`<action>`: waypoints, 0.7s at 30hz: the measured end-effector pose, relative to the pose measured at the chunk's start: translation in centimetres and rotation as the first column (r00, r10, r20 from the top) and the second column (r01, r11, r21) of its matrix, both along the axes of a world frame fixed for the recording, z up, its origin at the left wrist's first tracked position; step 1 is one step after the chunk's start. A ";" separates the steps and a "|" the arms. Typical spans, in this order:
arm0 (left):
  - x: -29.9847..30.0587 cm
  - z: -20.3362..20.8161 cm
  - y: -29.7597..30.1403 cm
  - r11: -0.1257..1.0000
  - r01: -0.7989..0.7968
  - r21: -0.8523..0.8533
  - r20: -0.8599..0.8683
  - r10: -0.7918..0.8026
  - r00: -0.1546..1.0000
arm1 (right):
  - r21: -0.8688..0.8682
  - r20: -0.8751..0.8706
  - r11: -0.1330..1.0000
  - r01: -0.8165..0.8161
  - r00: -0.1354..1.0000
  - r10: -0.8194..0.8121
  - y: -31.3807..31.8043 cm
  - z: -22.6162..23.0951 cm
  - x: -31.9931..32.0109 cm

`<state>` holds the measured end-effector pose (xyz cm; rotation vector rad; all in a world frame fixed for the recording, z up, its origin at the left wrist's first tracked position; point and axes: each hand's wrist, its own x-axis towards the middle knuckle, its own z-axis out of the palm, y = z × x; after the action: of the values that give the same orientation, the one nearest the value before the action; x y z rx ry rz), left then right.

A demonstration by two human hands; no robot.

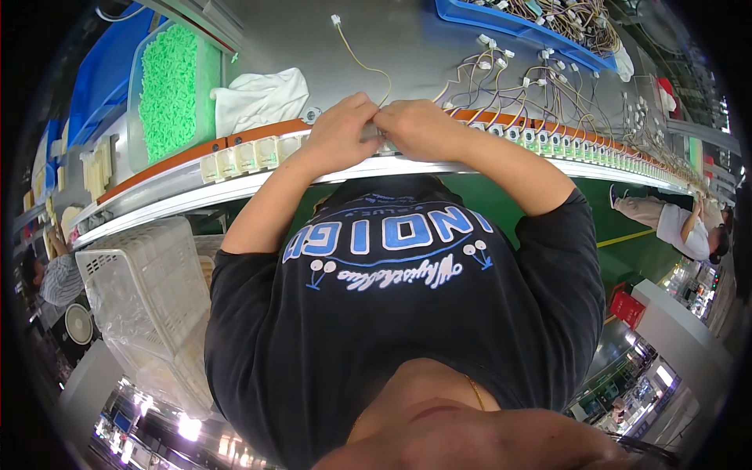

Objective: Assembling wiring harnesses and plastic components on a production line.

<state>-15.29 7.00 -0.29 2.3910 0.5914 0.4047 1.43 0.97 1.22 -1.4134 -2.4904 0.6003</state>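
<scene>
Head view: left hand (pixel 338 129) and right hand (pixel 419 125) meet at the tabletop's (pixel 423 55) conveyor edge, each grip pinched on a small part (pixel 378 135), mostly hidden. Probably light, fiddly; hold its body, not the wire (pixel 362 61).

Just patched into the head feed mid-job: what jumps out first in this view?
Both hands meet at the picture's centre, left hand and right hand pinching something small on the orange-edged conveyor rail. To their right, a tangle of wire harnesses with white connectors spreads over the grey bench. At upper left stands a clear bin of bright green parts, a white cloth beside it.
</scene>
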 end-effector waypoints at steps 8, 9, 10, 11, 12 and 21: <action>0.2 4.6 2.1 0.978 -0.169 -0.125 0.141 0.186 0.972 | 0.461 -0.153 0.862 0.209 0.976 -0.154 3.8 1.6 2.9; 0.8 4.9 2.0 0.981 -0.158 -0.110 0.226 0.180 0.958 | 0.487 -0.365 0.837 0.249 0.929 -0.064 4.0 1.9 2.1; 1.1 5.2 2.2 0.981 -0.161 -0.110 0.224 0.182 0.957 | 0.487 -0.366 0.837 0.248 0.928 -0.062 4.1 2.3 1.6; 1.4 5.4 2.5 0.981 -0.160 -0.112 0.247 0.184 0.951 | 0.338 -0.419 0.915 0.222 0.906 -0.065 4.0 2.6 1.1; 1.6 5.7 2.6 0.981 -0.159 -0.114 0.270 0.185 0.945 | 0.181 -0.469 0.967 0.181 0.880 -0.077 4.1 3.0 1.0; -1.4 3.7 5.3 0.907 -0.175 0.383 0.034 0.176 0.984 | -0.072 -0.069 0.966 0.248 0.965 -0.253 3.9 5.6 4.7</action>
<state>-16.65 12.30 3.37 2.7191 0.7933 0.6496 6.14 4.89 6.83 -1.6608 -2.2032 0.6711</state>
